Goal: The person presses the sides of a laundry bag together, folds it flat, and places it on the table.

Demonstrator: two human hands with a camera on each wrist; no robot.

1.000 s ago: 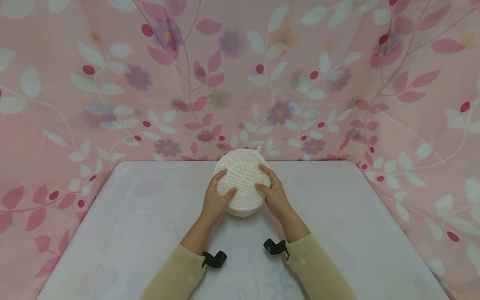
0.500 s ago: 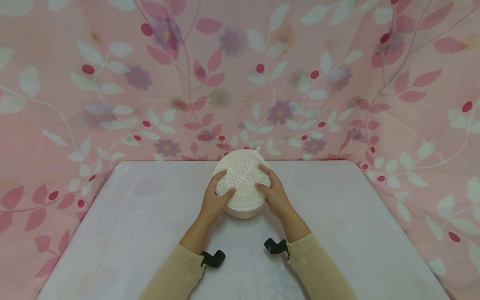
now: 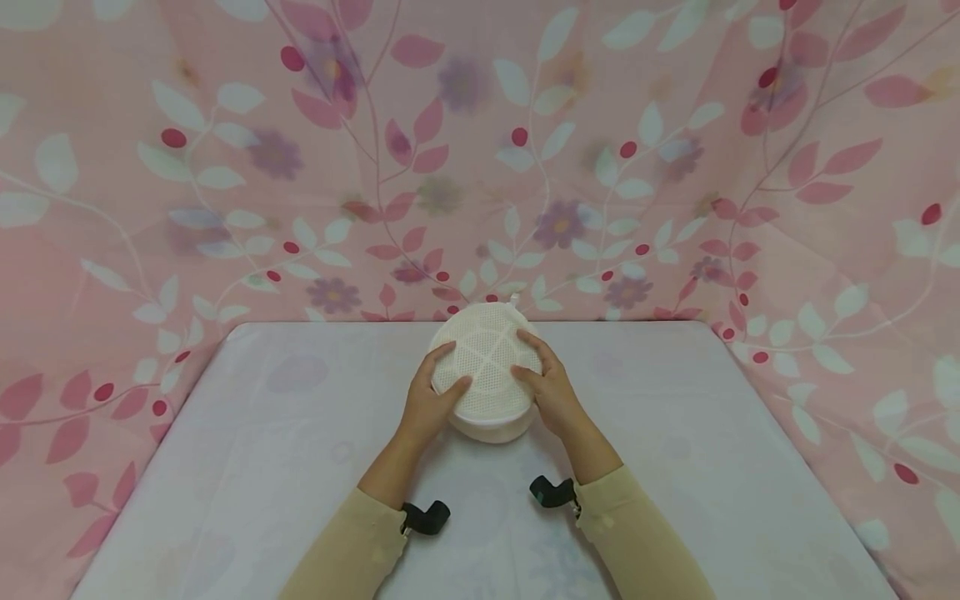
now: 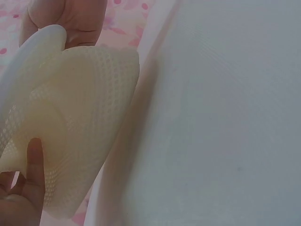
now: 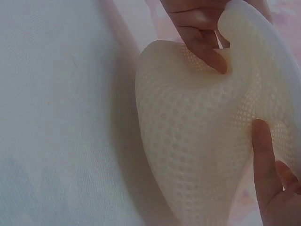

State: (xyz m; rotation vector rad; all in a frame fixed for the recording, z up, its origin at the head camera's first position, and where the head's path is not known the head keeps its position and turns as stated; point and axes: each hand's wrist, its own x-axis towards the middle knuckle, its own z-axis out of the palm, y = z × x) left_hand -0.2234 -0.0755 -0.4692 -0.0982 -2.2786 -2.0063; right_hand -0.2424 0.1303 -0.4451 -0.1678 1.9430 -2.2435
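Both hands hold a round white mesh laundry bag (image 3: 489, 362) above the table's far middle. Two seams cross on its face, and a small tab (image 3: 514, 298) sticks up at its upper right edge. My left hand (image 3: 429, 406) grips the left side, its thumb over the face. From the right, my right hand (image 3: 555, 398) grips it the same way. In the left wrist view, a fingertip (image 4: 35, 146) presses into the soft mesh side (image 4: 94, 108). The right wrist view shows dents in the mesh (image 5: 178, 113) where fingertips (image 5: 261, 132) push in.
A white cloth with faint prints covers the table (image 3: 300, 467). Behind it and along both sides hangs a pink floral curtain (image 3: 480, 167). Black wrist cameras (image 3: 427, 517) stick out from the beige sleeves (image 3: 637, 533).
The mesh laundry bag has tilted and sunk slightly, showing more of its lower side wall. Its crossed seams show more sharply. Both hands keep nearly the same place and grip.
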